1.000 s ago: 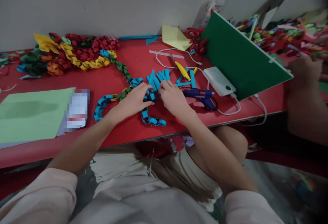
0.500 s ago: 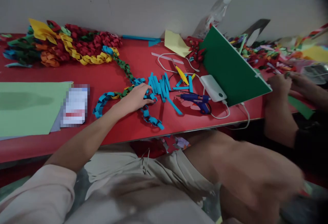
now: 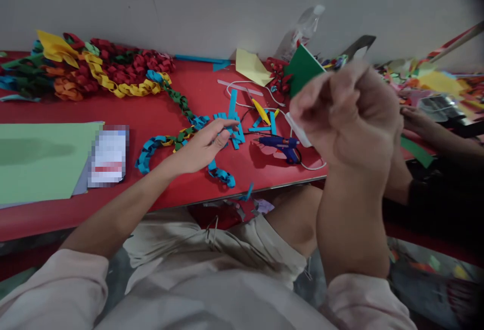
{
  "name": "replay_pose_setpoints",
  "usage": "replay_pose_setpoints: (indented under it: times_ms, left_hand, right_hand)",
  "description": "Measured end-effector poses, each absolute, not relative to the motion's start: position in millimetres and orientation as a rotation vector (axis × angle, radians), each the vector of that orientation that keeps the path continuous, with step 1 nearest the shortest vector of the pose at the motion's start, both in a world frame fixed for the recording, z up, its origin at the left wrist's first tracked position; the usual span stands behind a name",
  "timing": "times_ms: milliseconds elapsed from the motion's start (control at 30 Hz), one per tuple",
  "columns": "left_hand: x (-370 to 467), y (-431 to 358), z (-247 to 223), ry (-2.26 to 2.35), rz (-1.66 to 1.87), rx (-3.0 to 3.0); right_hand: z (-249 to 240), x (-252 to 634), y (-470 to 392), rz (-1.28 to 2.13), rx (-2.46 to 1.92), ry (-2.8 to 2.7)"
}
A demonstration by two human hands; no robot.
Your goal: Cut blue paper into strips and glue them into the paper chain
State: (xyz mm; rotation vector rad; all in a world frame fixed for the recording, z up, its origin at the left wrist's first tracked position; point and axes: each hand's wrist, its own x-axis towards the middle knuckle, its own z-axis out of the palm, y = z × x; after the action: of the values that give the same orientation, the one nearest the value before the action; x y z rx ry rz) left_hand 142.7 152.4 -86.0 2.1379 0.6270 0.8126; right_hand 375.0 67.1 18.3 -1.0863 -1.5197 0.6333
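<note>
My left hand [image 3: 207,143] reaches over the blue paper strips [image 3: 236,123], fingers extended and apart from the thumb, with nothing clearly held. Under and beside it lies a paper chain of blue, green and yellow links [image 3: 151,151]. My right hand [image 3: 350,111] is raised close to the camera, its fingers curled in; it is blurred, and whether it holds anything is hidden. A blue glue gun [image 3: 280,143] rests on the red table [image 3: 124,111] between the two hands.
Heaped paper chains [image 3: 121,65] lie at the back left, green sheets [image 3: 41,161] and a phone [image 3: 109,156] at the left. A yellow tool [image 3: 260,110], a bottle [image 3: 306,27] and a green board [image 3: 304,70] stand or lie further right. Another person's hand [image 3: 419,118] is at the right.
My right hand has come up into view in front of the green board. My left hand has opened and shifted slightly over the strips. A blue strip now sticks up near the table's front edge.
</note>
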Motion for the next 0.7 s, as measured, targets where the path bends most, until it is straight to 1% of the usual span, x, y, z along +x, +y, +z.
replay_pose_setpoints:
  times_ms: [100,167,233,300,367,433,500,600,700]
  left_hand:
    - [148.9,140.2,-83.2,0.533,0.770,2.083]
    - [152.1,135.4,-87.4,0.558,0.786,2.119]
    - [153.5,132.3,-92.2,0.692,0.937,2.145]
    - [153.2,130.0,-94.5,0.864,1.166,2.163]
    - [152.8,128.6,-94.1,0.943,1.284,2.244]
    - [154.1,129.2,-92.9,0.915,1.161,2.409]
    - [158.1,132.8,-93.4,0.827,0.883,2.595]
    - [167.5,140.9,-99.3,0.604,0.481,2.829]
    - [175.4,145.4,-107.2,0.484,0.240,2.950]
  right_hand:
    - [35.4,358.8,91.9,0.484,-1.130,-1.487]
    - [34.0,355.3,109.0,0.422,-1.080,-1.525]
    - [21.8,356.7,128.0,0.267,-1.139,-1.609]
    - [4.1,360.2,148.0,0.107,-1.348,-1.739]
    - [-11.8,363.3,166.2,0.105,-1.432,-1.888]
    - [-19.2,364.7,180.2,0.117,-1.454,-2.082]
    - [-14.3,365.1,189.0,0.063,-1.426,-2.117]
    - [13.6,367.8,194.3,-0.059,-1.368,-1.949]
    - [50.7,376.0,192.8,-0.099,-1.298,-1.868]
